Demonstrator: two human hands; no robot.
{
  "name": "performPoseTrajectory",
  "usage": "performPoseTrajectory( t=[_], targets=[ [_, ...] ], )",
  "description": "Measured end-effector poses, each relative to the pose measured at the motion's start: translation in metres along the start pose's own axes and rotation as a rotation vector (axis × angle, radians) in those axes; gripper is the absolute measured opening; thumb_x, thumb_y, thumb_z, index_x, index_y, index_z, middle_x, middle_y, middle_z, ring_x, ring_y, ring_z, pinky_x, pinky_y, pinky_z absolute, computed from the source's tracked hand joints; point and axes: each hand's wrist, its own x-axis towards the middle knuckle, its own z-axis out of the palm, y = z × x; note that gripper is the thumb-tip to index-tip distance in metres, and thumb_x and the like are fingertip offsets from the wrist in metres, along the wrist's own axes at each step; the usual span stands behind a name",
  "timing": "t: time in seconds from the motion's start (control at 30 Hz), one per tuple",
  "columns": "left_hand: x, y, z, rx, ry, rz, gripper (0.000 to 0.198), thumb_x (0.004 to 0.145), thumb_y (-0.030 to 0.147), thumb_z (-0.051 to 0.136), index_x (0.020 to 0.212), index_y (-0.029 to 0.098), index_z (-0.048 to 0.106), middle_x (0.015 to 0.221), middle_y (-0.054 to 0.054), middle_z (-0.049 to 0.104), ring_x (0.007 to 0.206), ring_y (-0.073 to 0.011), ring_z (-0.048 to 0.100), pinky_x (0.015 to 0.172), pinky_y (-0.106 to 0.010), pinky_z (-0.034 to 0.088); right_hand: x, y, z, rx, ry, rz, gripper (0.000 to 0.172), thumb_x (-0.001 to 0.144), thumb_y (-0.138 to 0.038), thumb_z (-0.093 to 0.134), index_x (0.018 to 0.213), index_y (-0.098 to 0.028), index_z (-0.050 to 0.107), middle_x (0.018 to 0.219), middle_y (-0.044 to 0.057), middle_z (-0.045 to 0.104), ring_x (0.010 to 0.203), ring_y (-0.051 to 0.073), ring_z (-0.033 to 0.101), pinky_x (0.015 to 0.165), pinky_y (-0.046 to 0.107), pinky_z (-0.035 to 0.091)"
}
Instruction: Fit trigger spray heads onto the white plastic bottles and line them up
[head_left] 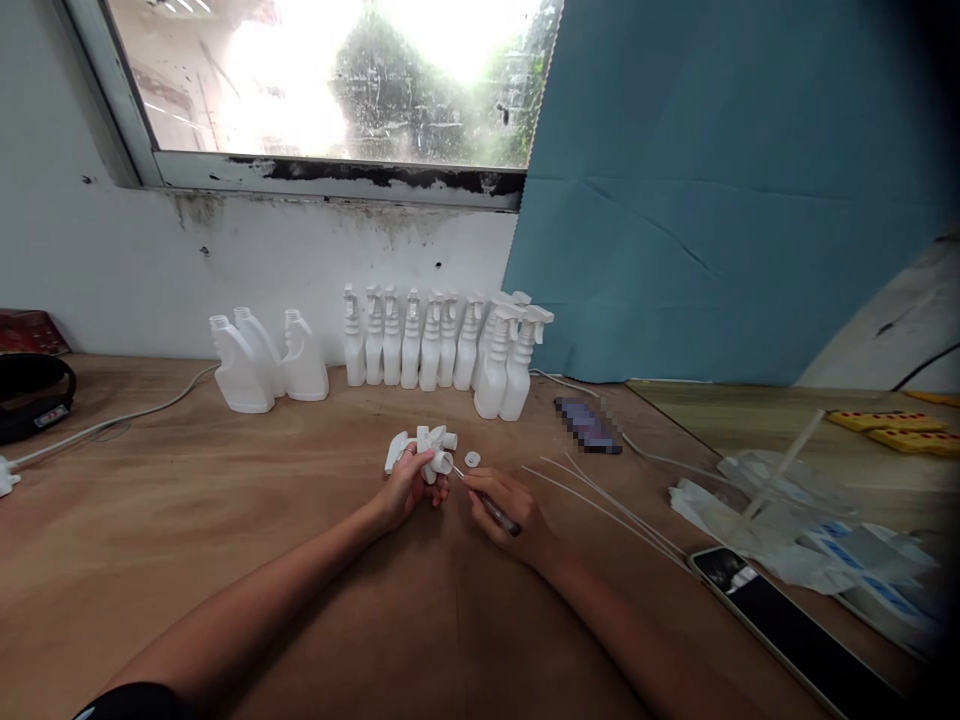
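My left hand (409, 488) is closed around a white trigger spray head (436, 462), its round collar facing right. In my right hand (510, 510) is a slim screwdriver (499, 514) with a dark handle, gripped like a pen. Its thin metal shaft reaches to the collar's opening; whether the tip is inside I cannot tell. More white spray head parts (395, 452) lie just behind and left of my left hand, partly hidden by it. A small white disc (472, 459) rests on the table between the two hands.
Several white spray bottles (410, 350) line the wall, with open-necked bottles (306, 365) to their left. Thin white tubes (607, 505), a blurred phone (589, 425), a larger phone (787, 630) and plastic bags (787, 530) lie right. A black strap (34, 385) sits far left.
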Motion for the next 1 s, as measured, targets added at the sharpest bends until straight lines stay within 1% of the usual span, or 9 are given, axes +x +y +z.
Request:
performPoseTrajectory(
  t=[0.17,0.33,0.47,0.53,0.6,0.73,0.8,0.9,1.0],
  targets=[
    [-0.002,0.000,0.003,0.039,0.054,0.034,0.026,0.080,0.033,0.053,0.088,0.023,0.031,0.069,0.005,0.053,0.037,-0.0066,0.044,0.032,-0.015,0.024,-0.002,-0.001,0.002,0.008,-0.011,-0.072,0.033,0.082,-0.007,0.050,0.110,-0.023,0.054,0.097,0.008,0.065,0.086,0.018,0.063,0.075,0.030,0.052],
    [0.000,-0.001,0.004,0.085,0.097,0.073,0.034,0.080,0.042,0.059,0.089,0.021,0.035,0.067,0.006,0.048,0.037,-0.0018,0.031,0.032,-0.013,0.019,-0.002,-0.004,0.009,0.042,-0.020,0.035,0.025,0.084,-0.008,0.047,0.103,-0.023,0.054,0.088,0.005,0.064,0.082,0.017,0.063,0.074,0.029,0.051],
    [0.001,-0.001,0.003,0.144,0.120,0.048,0.037,0.078,0.045,0.063,0.090,0.021,0.037,0.062,0.008,0.043,0.038,-0.0018,0.026,0.032,-0.013,0.017,0.000,-0.006,0.012,0.029,-0.056,0.033,0.015,0.083,-0.010,0.046,0.091,-0.022,0.054,0.078,0.004,0.061,0.069,0.016,0.059,0.065,0.028,0.049],
    [0.000,-0.001,0.003,0.155,0.110,0.026,0.036,0.078,0.043,0.062,0.090,0.021,0.037,0.061,0.008,0.043,0.038,-0.0020,0.024,0.032,-0.013,0.016,0.003,-0.007,0.010,0.052,-0.056,0.070,0.011,0.083,-0.012,0.047,0.083,-0.021,0.053,0.072,0.003,0.059,0.062,0.015,0.057,0.060,0.028,0.047],
    [-0.002,0.001,0.004,0.166,0.078,-0.006,0.033,0.077,0.041,0.061,0.089,0.021,0.037,0.059,0.009,0.042,0.038,-0.0023,0.023,0.032,-0.013,0.014,0.006,-0.009,0.007,0.159,-0.046,0.177,0.011,0.084,-0.016,0.046,0.076,-0.021,0.052,0.066,0.001,0.057,0.055,0.013,0.054,0.055,0.026,0.045],
    [-0.004,0.003,0.004,0.201,0.021,-0.092,0.031,0.074,0.038,0.062,0.088,0.022,0.039,0.056,0.009,0.041,0.036,-0.0028,0.023,0.030,-0.013,0.012,0.010,-0.011,0.001,0.582,-0.019,0.482,0.016,0.086,-0.023,0.044,0.071,-0.021,0.050,0.062,-0.001,0.059,0.046,0.012,0.053,0.043,0.024,0.042],
    [-0.004,0.003,0.003,0.197,0.016,-0.111,0.032,0.073,0.037,0.063,0.088,0.022,0.039,0.055,0.009,0.042,0.035,-0.0026,0.023,0.030,-0.013,0.012,0.010,-0.011,0.001,0.743,0.002,0.587,0.015,0.085,-0.026,0.046,0.072,-0.020,0.050,0.063,0.000,0.061,0.046,0.013,0.055,0.042,0.024,0.042],
    [-0.003,0.003,0.002,0.141,0.035,-0.119,0.032,0.070,0.036,0.065,0.087,0.021,0.041,0.055,0.008,0.044,0.034,-0.0019,0.024,0.031,-0.013,0.010,0.010,-0.011,0.003,0.886,0.025,0.661,0.015,0.084,-0.029,0.048,0.073,-0.020,0.050,0.065,0.001,0.064,0.049,0.015,0.059,0.046,0.027,0.046],
    [-0.003,0.004,0.001,0.063,0.017,-0.154,0.030,0.071,0.041,0.062,0.075,0.020,0.041,0.047,0.009,0.037,0.031,-0.0016,0.020,0.031,-0.015,0.008,0.009,-0.012,0.009,0.962,0.038,0.653,0.015,0.086,-0.030,0.046,0.076,-0.020,0.050,0.067,0.002,0.065,0.053,0.016,0.061,0.050,0.030,0.050]
  ],
)
